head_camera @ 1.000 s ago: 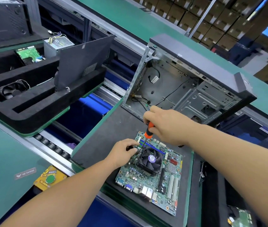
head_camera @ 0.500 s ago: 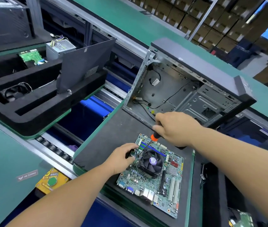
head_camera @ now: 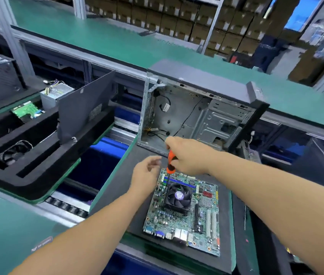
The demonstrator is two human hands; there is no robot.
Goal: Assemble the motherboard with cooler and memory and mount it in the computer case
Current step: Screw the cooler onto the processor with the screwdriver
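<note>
- Green and full of tiny parts, the motherboard (head_camera: 185, 215) lies flat on the dark mat (head_camera: 117, 187) right in front of you
- On top of the board sits the black cooler (head_camera: 178, 197) with its round fan facing up
- Your right hand (head_camera: 188, 157) is curled tight round the orange handle of the screwdriver (head_camera: 170, 162)
- That hand is above the far edge of the board, and the thin metal tip points down by the far left corner of the cooler
- Your left hand (head_camera: 146, 173) is just beside the board's far left corner, up off the mat
- Its fingers are loose and spread and hold nothing; it looks blurry, and it does not touch the board
- Your two hands are close together, with the screwdriver between them
- Behind your hands the grey computer case (head_camera: 196, 114) stands open toward you, with black wires inside
- Off to your left, a black foam tray (head_camera: 28, 155) holds another fan (head_camera: 14, 152), a small green board (head_camera: 26, 111) and a grey side panel (head_camera: 85, 108) standing up in a slot
</note>
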